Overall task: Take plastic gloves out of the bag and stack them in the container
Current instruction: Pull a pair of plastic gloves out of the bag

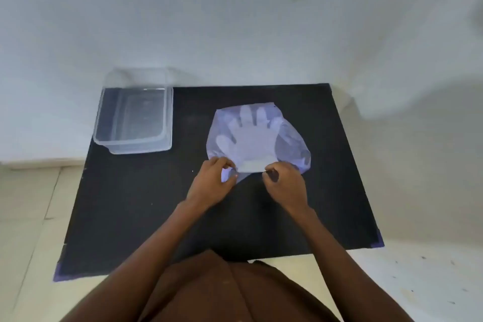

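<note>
A translucent plastic bag [292,146] lies flat on the black mat [146,204], right of centre. Inside it I see the white shape of plastic gloves [248,138], fingers pointing away from me. My left hand [213,180] pinches the bag's near edge at its left side. My right hand [286,181] pinches the same edge at its right side, so the two hands hold the bag's mouth. The clear rectangular container [104,138] stands at the mat's far left corner, and nothing is visible inside it.
The mat lies on a pale tiled floor against a white wall [235,21]. Purple tape marks the mat's near corners [58,273]. My brown-clothed lap [222,293] fills the bottom of the view.
</note>
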